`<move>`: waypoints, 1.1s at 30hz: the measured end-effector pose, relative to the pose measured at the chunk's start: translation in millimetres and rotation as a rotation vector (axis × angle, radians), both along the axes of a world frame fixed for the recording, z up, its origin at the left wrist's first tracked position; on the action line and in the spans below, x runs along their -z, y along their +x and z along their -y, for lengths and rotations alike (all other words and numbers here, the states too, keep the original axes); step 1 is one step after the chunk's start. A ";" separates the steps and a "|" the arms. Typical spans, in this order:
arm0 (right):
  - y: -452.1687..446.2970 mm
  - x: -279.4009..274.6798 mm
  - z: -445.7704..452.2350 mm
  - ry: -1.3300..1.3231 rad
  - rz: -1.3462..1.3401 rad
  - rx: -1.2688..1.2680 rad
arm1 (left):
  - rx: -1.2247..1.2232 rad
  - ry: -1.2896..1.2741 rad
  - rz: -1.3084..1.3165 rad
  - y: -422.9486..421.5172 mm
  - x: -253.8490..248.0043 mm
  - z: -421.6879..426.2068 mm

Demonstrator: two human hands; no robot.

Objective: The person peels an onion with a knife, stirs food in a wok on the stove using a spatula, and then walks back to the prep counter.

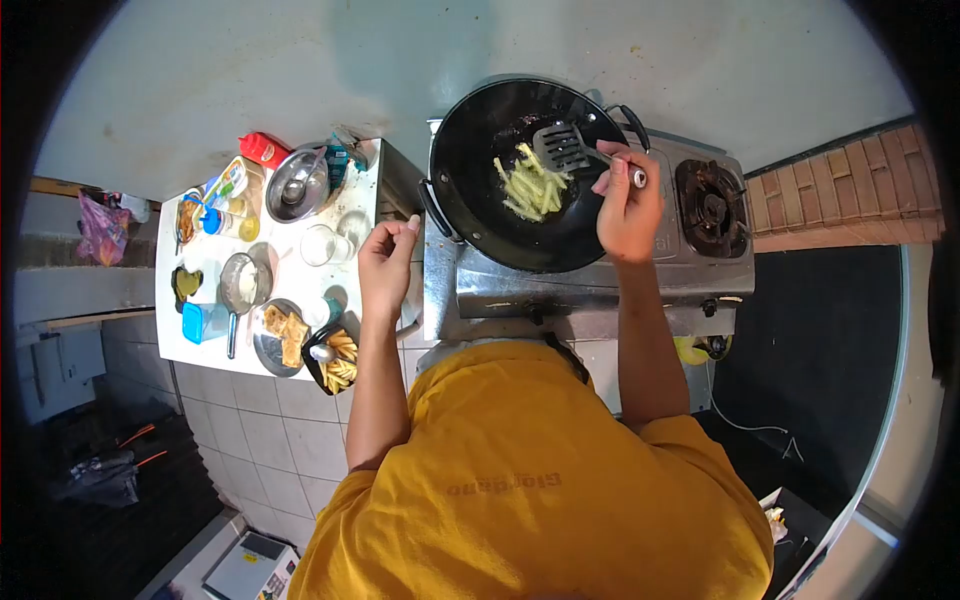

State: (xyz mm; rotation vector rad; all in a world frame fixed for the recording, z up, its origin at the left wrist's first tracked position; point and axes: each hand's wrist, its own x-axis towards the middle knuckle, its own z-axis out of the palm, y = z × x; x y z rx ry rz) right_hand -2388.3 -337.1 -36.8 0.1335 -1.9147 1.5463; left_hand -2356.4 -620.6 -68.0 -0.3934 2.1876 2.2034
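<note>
A black wok point(470, 215) sits on the stove, with pale green-yellow potato strips point(533, 188) gathered near its middle. My right hand point(630, 207) is closed around the handle of a slotted spatula point(563, 148), whose dark blade reaches into the wok beside the strips, touching or just above their upper right edge. To the left of the wok, my left hand point(386, 262) hovers between the stove and the white table. Its fingers are curled in with the thumb against them, and I see nothing in them.
On the white table point(200, 262) stand a steel bowl point(298, 186), a sieve point(243, 283), a plate of fried pieces point(284, 338), a black tray of fries point(338, 362) and a red bottle point(263, 150). A bare burner point(713, 208) lies right of the wok.
</note>
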 end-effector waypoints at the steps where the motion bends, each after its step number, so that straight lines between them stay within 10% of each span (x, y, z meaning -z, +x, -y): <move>1: 1.0 -0.3 -2.2 -0.007 0.040 -0.016 | 0.009 0.009 -0.002 -0.6 1.9 1.0; 20: -11.4 -9.2 -19.4 0.064 0.044 0.185 | -0.025 0.005 -0.045 -2.0 4.2 -0.9; 33: -14.2 -18.8 10.6 0.004 -0.055 -0.154 | -0.127 -0.011 -0.032 18.0 -1.5 0.3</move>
